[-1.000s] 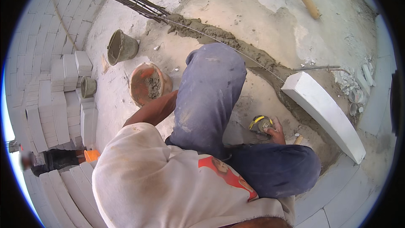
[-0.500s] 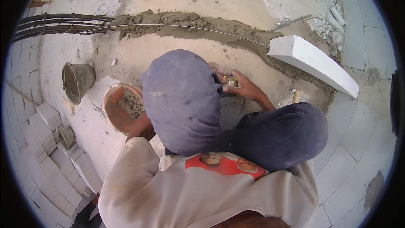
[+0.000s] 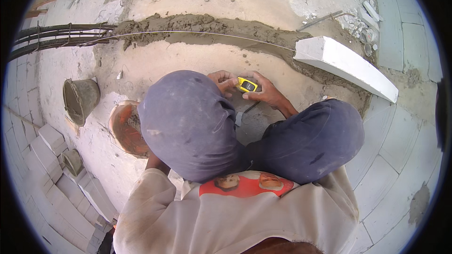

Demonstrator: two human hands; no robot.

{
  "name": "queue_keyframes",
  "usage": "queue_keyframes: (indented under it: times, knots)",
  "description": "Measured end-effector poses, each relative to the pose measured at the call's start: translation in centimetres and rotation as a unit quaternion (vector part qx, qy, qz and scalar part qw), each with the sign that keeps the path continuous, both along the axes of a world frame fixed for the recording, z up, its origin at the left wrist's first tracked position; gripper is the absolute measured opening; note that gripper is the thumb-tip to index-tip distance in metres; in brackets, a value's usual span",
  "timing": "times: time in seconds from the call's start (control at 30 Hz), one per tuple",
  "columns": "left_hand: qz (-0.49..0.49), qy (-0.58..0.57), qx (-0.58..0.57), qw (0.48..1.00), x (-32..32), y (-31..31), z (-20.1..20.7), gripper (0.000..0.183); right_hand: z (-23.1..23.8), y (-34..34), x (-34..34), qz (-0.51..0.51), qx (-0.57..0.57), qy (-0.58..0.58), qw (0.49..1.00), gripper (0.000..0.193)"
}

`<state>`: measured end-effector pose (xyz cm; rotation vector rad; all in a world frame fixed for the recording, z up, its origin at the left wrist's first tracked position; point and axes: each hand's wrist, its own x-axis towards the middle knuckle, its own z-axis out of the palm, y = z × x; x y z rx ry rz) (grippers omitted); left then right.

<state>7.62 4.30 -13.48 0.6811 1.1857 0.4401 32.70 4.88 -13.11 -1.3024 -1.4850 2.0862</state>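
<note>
Between my two hands, in front of my bent knees, is a small yellow-and-black tape measure (image 3: 247,85). My right hand (image 3: 270,92) grips its right side, with the thumb below and the fingers over the top. The fingers of my left hand (image 3: 223,80) are closed at its left end; my left knee covers the wrist. No drawn-out blade can be made out. Beyond the hands, a white block (image 3: 346,66) lies on a bed of wet mortar (image 3: 202,28), with a taut string (image 3: 188,32) running left from its near end.
At my left are an orange bucket (image 3: 127,136) partly behind my knee, a grey bucket (image 3: 82,99) lying tilted, and a smaller bucket (image 3: 72,162) near stacked white blocks (image 3: 61,193). Steel rebar (image 3: 61,35) extends from the mortar's left end. Rubble (image 3: 362,26) lies at the far right.
My left knee has shifted left and down, so more of my left hand shows. The tape measure has turned, its yellow-and-black face now in plain sight, and moved slightly left and up.
</note>
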Motion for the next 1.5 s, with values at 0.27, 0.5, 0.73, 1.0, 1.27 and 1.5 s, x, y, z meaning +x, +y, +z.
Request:
queue_keyframes:
  times: [0.27, 0.5, 0.73, 1.0, 1.27, 1.5]
  knots:
    - [-0.102, 0.036, 0.020, 0.994, -2.8, 0.5, -2.2, 0.022, 1.6, -1.7, 0.0, 0.053, 0.145, -0.055, 0.987, 0.084]
    - [0.084, -0.027, 0.067, 0.994, -9.9, 4.4, -2.3, 0.018, 3.1, -2.8, 10.7, 0.121, 0.269, -0.232, 0.927, 0.082]
    - [0.594, -0.177, 0.130, 0.773, -19.6, 8.8, 0.8, 0.021, 9.7, -5.2, 22.2, 0.121, 0.271, -0.454, 0.840, 0.083]
    - [0.469, -0.104, 0.124, 0.868, -10.4, 7.1, 3.9, 0.024, 11.1, -3.0, 17.8, 0.086, 0.388, -0.498, 0.771, 0.085]
    - [0.467, -0.028, 0.149, 0.871, -13.6, 8.2, 3.3, 0.023, 10.2, -2.8, 12.7, 0.011, 0.464, -0.499, 0.732, 0.089]
    - [0.475, -0.003, 0.157, 0.866, -16.2, 10.8, 3.5, 0.019, 7.9, -3.8, 23.6, -0.015, 0.425, -0.539, 0.727, 0.092]
